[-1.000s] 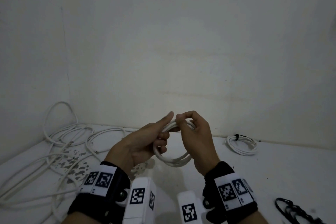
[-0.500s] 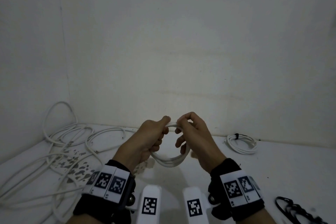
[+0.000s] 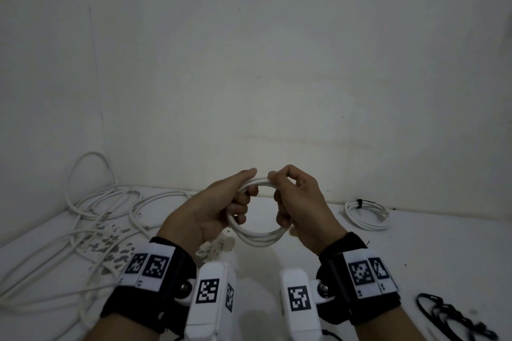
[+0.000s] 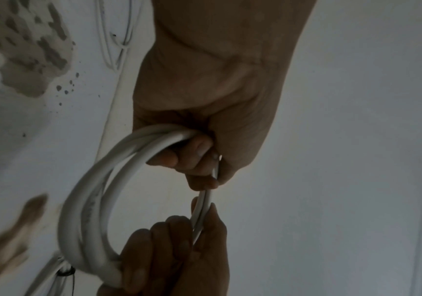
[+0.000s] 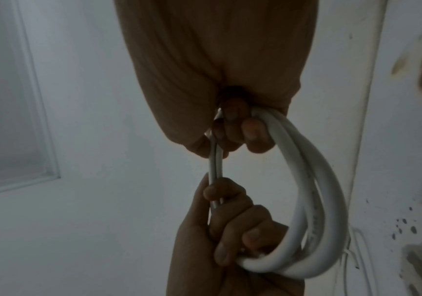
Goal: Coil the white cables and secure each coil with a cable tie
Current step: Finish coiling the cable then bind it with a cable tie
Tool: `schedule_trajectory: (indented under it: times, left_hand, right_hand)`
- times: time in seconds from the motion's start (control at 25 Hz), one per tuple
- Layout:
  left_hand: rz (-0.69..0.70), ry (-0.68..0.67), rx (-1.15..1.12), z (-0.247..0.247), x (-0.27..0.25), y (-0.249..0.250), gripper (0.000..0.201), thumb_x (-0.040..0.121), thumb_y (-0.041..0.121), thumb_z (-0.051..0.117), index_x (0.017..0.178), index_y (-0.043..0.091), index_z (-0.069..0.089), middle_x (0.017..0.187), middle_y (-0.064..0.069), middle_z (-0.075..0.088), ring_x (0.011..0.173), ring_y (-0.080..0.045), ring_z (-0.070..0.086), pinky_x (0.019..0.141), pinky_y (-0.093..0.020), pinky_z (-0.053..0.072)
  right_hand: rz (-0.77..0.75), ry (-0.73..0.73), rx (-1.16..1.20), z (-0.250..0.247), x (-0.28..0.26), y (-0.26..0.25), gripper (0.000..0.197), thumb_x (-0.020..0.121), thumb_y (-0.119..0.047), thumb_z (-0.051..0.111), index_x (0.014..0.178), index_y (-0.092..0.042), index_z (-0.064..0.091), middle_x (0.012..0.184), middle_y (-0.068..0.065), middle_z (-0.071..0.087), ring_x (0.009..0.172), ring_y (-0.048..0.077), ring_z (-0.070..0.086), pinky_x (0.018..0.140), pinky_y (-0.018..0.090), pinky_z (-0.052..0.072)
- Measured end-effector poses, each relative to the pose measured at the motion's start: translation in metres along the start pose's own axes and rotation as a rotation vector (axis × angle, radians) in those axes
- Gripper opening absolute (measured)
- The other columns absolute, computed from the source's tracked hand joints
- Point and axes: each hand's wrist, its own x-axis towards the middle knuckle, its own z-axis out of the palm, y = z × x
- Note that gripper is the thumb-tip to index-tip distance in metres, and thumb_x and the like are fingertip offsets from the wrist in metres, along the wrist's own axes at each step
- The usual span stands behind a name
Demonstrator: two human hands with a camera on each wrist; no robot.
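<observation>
Both hands grip one white cable coil [image 3: 257, 237] above the table: left hand [image 3: 210, 210] fingers curl through its left side, right hand [image 3: 302, 210] fingers clasp its right.

The left hand [image 4: 205, 96] grips the white cable coil [image 4: 91, 200] at its top, and the right hand [image 4: 174, 260] grips it below, above the stained tabletop [image 4: 27, 50].

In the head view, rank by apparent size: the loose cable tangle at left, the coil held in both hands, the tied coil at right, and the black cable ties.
1. Loose cable tangle, by far the largest.
2. Held coil.
3. Black cable ties, cut off by the frame's edge and nearer the camera, so unsure against the tied coil.
</observation>
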Motion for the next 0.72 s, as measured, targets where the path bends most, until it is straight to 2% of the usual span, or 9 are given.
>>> schedule_trajectory:
  times: [0.12, 0.2, 0.28, 0.36, 0.4, 0.48, 0.6, 0.72]
  left_hand:
    - [-0.027, 0.036, -0.027, 0.007, 0.003, -0.005, 0.041, 0.096, 0.041, 0.053, 0.061, 0.02, 0.045, 0.051, 0.008, 0.02, 0.039, -0.008, 0.016, 0.039, -0.02, 0.02]
    - [0.003, 0.096, -0.001, 0.014, 0.005, -0.007, 0.039, 0.096, 0.035, 0.05, 0.062, 0.019, 0.042, 0.05, 0.007, 0.019, 0.039, -0.009, 0.013, 0.037, -0.019, 0.014]
    - [0.039, 0.142, 0.047, 0.019, 0.005, -0.008, 0.036, 0.096, 0.031, 0.047, 0.063, 0.017, 0.042, 0.048, 0.007, 0.019, 0.038, -0.009, 0.013, 0.038, -0.019, 0.013]
    - [0.058, 0.161, 0.094, 0.022, 0.005, -0.008, 0.035, 0.095, 0.029, 0.046, 0.063, 0.016, 0.042, 0.048, 0.006, 0.02, 0.038, -0.01, 0.014, 0.039, -0.019, 0.013]
    - [0.063, 0.164, 0.113, 0.024, 0.005, -0.009, 0.034, 0.095, 0.028, 0.045, 0.063, 0.015, 0.042, 0.048, 0.005, 0.02, 0.038, -0.01, 0.014, 0.039, -0.019, 0.014]
    - [0.063, 0.171, 0.14, 0.026, 0.006, -0.012, 0.034, 0.095, 0.028, 0.046, 0.063, 0.016, 0.041, 0.048, 0.005, 0.021, 0.038, -0.01, 0.014, 0.04, -0.019, 0.014]
    - [0.044, 0.156, 0.161, 0.035, 0.007, -0.02, 0.036, 0.096, 0.03, 0.047, 0.063, 0.017, 0.04, 0.05, 0.005, 0.02, 0.039, -0.01, 0.014, 0.039, -0.02, 0.013]
    - [0.006, 0.13, 0.189, 0.053, 0.011, -0.031, 0.035, 0.096, 0.03, 0.047, 0.064, 0.016, 0.041, 0.051, 0.005, 0.02, 0.039, -0.01, 0.014, 0.039, -0.019, 0.013]
  right_hand:
    - [0.018, 0.026, -0.005, -0.001, 0.001, 0.004, 0.024, 0.098, -0.018, 0.056, 0.075, -0.013, 0.052, 0.056, 0.001, 0.035, 0.041, 0.012, 0.025, 0.039, 0.023, 0.028]
    - [0.031, 0.033, -0.011, 0.0, 0.002, 0.007, 0.023, 0.097, -0.016, 0.055, 0.075, -0.013, 0.052, 0.057, 0.002, 0.035, 0.042, 0.012, 0.025, 0.04, 0.023, 0.027]
    - [0.045, 0.036, 0.008, -0.002, 0.001, 0.008, 0.022, 0.097, -0.016, 0.053, 0.075, -0.013, 0.052, 0.056, 0.001, 0.037, 0.041, 0.013, 0.027, 0.041, 0.024, 0.028]
    - [0.062, 0.006, 0.027, -0.006, -0.002, 0.008, 0.024, 0.098, -0.019, 0.053, 0.075, -0.012, 0.054, 0.059, 0.004, 0.044, 0.042, 0.015, 0.036, 0.045, 0.027, 0.035]
    - [0.075, -0.017, -0.003, -0.01, -0.003, 0.007, 0.024, 0.098, -0.024, 0.053, 0.078, -0.011, 0.057, 0.062, 0.008, 0.05, 0.044, 0.019, 0.045, 0.05, 0.03, 0.041]
    - [0.114, -0.039, -0.148, -0.023, -0.003, 0.009, 0.029, 0.099, -0.038, 0.053, 0.092, -0.011, 0.064, 0.075, 0.009, 0.064, 0.061, 0.024, 0.062, 0.062, 0.036, 0.05]
    - [0.156, -0.005, -0.406, -0.058, -0.004, 0.006, 0.039, 0.099, -0.051, 0.049, 0.106, -0.015, 0.063, 0.086, 0.006, 0.066, 0.074, 0.02, 0.062, 0.066, 0.034, 0.05]
    - [0.229, -0.02, -0.6, -0.109, -0.012, -0.003, 0.047, 0.1, -0.055, 0.043, 0.105, -0.013, 0.065, 0.089, 0.006, 0.069, 0.075, 0.019, 0.063, 0.066, 0.031, 0.051]
